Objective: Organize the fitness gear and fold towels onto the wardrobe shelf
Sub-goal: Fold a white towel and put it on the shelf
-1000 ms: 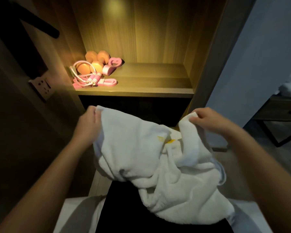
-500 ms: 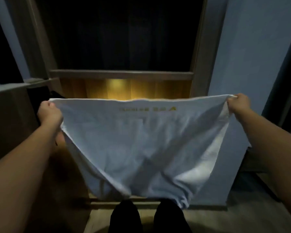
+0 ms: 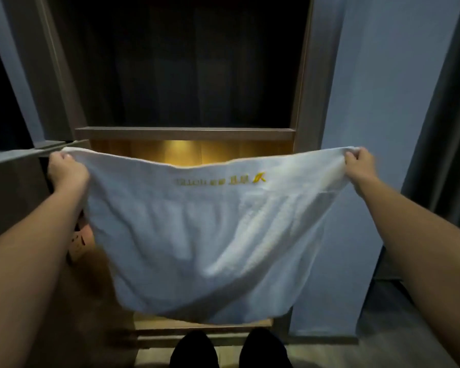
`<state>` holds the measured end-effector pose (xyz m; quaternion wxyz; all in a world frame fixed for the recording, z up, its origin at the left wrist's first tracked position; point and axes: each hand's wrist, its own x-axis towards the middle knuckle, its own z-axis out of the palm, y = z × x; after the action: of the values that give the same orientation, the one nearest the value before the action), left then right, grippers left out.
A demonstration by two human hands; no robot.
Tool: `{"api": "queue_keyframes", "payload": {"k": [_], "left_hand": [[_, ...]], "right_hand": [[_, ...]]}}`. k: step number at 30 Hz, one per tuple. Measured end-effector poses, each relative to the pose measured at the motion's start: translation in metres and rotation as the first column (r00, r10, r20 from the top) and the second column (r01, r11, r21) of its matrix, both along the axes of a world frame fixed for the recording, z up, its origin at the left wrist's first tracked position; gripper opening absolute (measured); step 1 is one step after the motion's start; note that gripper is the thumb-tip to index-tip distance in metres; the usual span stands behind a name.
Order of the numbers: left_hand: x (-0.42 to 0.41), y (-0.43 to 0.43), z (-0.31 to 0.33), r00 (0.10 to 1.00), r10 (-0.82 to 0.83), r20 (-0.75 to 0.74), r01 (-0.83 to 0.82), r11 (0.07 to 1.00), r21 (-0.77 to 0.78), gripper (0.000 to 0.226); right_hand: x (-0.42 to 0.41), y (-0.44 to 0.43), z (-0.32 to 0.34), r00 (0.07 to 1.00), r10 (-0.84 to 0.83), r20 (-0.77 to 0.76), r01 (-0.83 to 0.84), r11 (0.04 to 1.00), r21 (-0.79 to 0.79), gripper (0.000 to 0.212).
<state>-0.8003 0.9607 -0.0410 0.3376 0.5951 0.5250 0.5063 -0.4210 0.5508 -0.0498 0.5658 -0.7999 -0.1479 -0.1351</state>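
Note:
A white towel (image 3: 205, 235) with yellow lettering near its top edge hangs spread out in front of the wardrobe. My left hand (image 3: 65, 171) pinches its top left corner. My right hand (image 3: 360, 166) pinches its top right corner. The top edge sags a little in the middle. Behind the towel glows the lit wooden compartment (image 3: 186, 150) of the wardrobe; the towel hides the shelf and the fitness gear on it.
Above the lit compartment is a dark upper compartment (image 3: 197, 62) under a wooden crossbar (image 3: 183, 132). A blue-grey wall (image 3: 377, 102) stands at the right, a dark panel (image 3: 14, 197) at the left. My feet (image 3: 229, 351) stand on a wooden floor.
A second ago the towel was bunched low between my hands with the shelf's pink gear visible. Now it is lifted and stretched wide, the view has tilted up, and the top edge has sagged slightly.

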Motion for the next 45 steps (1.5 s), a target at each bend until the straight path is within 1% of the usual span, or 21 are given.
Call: {"api": "queue_keyframes", "payload": {"k": [2, 3, 7, 10, 12, 14, 17, 19, 21, 24, 25, 26, 27, 29, 31, 34, 36, 39, 42, 43, 45], "left_hand": [[-0.001, 0.002, -0.007, 1.0, 0.003, -0.005, -0.004, 0.996, -0.089, 0.035], [-0.002, 0.001, -0.011, 1.0, 0.018, 0.01, -0.017, 0.994, -0.107, 0.036], [-0.003, 0.0, -0.029, 0.998, 0.022, 0.057, -0.021, 1.0, -0.012, 0.04], [-0.005, 0.001, -0.035, 0.996, 0.021, 0.091, -0.017, 0.999, -0.048, 0.041], [-0.002, -0.008, -0.034, 1.0, 0.005, -0.008, -0.004, 1.0, 0.015, 0.041], [0.007, -0.022, -0.034, 0.994, -0.068, -0.089, 0.08, 0.988, 0.13, 0.041], [0.034, -0.046, -0.033, 0.942, -0.245, -0.23, 0.306, 0.909, 0.284, 0.034], [0.056, -0.072, -0.031, 0.878, -0.37, -0.303, 0.465, 0.812, 0.354, 0.029], [0.076, -0.103, -0.029, 0.795, -0.474, -0.379, 0.602, 0.694, 0.395, 0.026], [0.097, -0.137, -0.029, 0.625, -0.599, -0.501, 0.78, 0.512, 0.361, 0.023], [0.101, -0.145, -0.029, 0.576, -0.627, -0.524, 0.817, 0.467, 0.339, 0.022], [0.103, -0.15, -0.03, 0.543, -0.646, -0.536, 0.84, 0.434, 0.327, 0.021], [0.104, -0.153, -0.032, 0.53, -0.657, -0.537, 0.848, 0.414, 0.331, 0.021], [0.101, -0.152, -0.038, 0.551, -0.664, -0.505, 0.835, 0.423, 0.353, 0.02], [0.097, -0.147, -0.047, 0.576, -0.674, -0.461, 0.816, 0.448, 0.364, 0.019], [0.094, -0.144, -0.062, 0.592, -0.69, -0.417, 0.8, 0.441, 0.406, 0.016], [0.093, -0.143, -0.07, 0.591, -0.724, -0.357, 0.794, 0.442, 0.418, 0.016], [0.087, -0.133, -0.092, 0.546, -0.773, -0.322, 0.834, 0.47, 0.288, 0.027], [0.072, -0.113, -0.139, 0.401, -0.8, -0.446, 0.899, 0.437, 0.026, 0.037], [0.065, -0.107, -0.159, 0.363, -0.787, -0.5, 0.891, 0.449, -0.06, 0.036], [0.053, -0.094, -0.197, 0.335, -0.724, -0.603, 0.84, 0.519, -0.157, 0.031]], "right_hand": [[0.002, 0.005, -0.009, 0.997, 0.022, -0.08, -0.03, 0.995, -0.094, 0.028], [0.006, 0.006, -0.016, 0.995, -0.007, -0.097, -0.004, 0.993, -0.118, 0.031], [-0.003, 0.009, -0.027, 0.998, -0.058, -0.025, 0.056, 0.997, -0.055, 0.029], [-0.006, 0.008, -0.029, 1.0, -0.011, 0.003, 0.012, 0.996, -0.085, 0.028], [-0.01, 0.009, -0.028, 0.999, 0.024, 0.024, -0.022, 0.997, -0.073, 0.026], [-0.02, 0.018, -0.029, 0.994, 0.112, 0.013, -0.112, 0.993, -0.034, 0.021], [-0.05, 0.046, -0.03, 0.958, 0.287, -0.012, -0.287, 0.955, -0.079, 0.015], [-0.077, 0.066, -0.03, 0.899, 0.438, -0.002, -0.435, 0.891, -0.132, 0.02], [-0.107, 0.083, -0.027, 0.808, 0.589, 0.026, -0.577, 0.798, -0.172, 0.029], [-0.138, 0.108, -0.025, 0.687, 0.724, 0.061, -0.652, 0.652, -0.386, 0.049], [-0.143, 0.114, -0.026, 0.656, 0.753, 0.051, -0.666, 0.61, -0.429, 0.051], [-0.146, 0.117, -0.027, 0.633, 0.773, 0.038, -0.69, 0.586, -0.424, 0.046], [-0.147, 0.119, -0.029, 0.619, 0.785, 0.033, -0.717, 0.582, -0.384, 0.036], [-0.147, 0.12, -0.031, 0.599, 0.8, 0.034, -0.758, 0.579, -0.3, 0.022], [-0.147, 0.121, -0.034, 0.576, 0.817, 0.017, -0.779, 0.555, -0.291, 0.02], [-0.152, 0.123, -0.04, 0.544, 0.837, -0.052, -0.809, 0.507, -0.299, 0.023], [-0.154, 0.126, -0.044, 0.548, 0.835, -0.039, -0.806, 0.516, -0.289, 0.023], [-0.151, 0.131, -0.048, 0.628, 0.776, 0.062, -0.743, 0.621, -0.252, 0.02], [-0.132, 0.136, -0.053, 0.783, 0.601, 0.162, -0.564, 0.795, -0.223, 0.018], [-0.125, 0.137, -0.056, 0.825, 0.538, 0.174, -0.501, 0.838, -0.218, 0.019], [-0.112, 0.138, -0.062, 0.884, 0.436, 0.169, -0.399, 0.892, -0.213, 0.022]]}}
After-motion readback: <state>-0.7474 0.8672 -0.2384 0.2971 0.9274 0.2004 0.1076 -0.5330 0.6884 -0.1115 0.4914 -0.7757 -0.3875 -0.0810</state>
